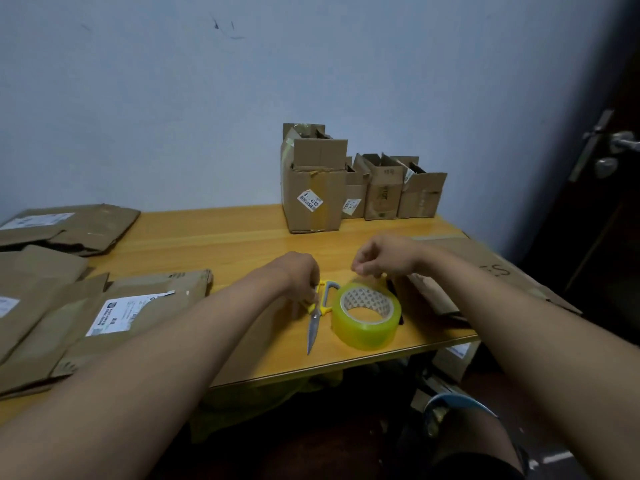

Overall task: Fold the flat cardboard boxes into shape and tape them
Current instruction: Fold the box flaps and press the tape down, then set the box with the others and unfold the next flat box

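A roll of clear yellowish tape (366, 315) lies flat on the wooden table (214, 244) near its front edge. Just left of it lie scissors (318, 315) with yellow handles, blades pointing toward me. My left hand (300, 276) rests on the scissor handles with its fingers curled around them. My right hand (386, 256) hovers above the far rim of the roll, fingertips pinched together, apparently on the tape's loose end. Flat cardboard boxes (114, 317) are piled on the left of the table.
Several folded open-topped boxes (313, 188) stand at the back of the table against the wall. Another flattened box (485, 271) lies at the right edge. A dark door with a metal handle (620, 142) is at far right. Clutter sits under the table.
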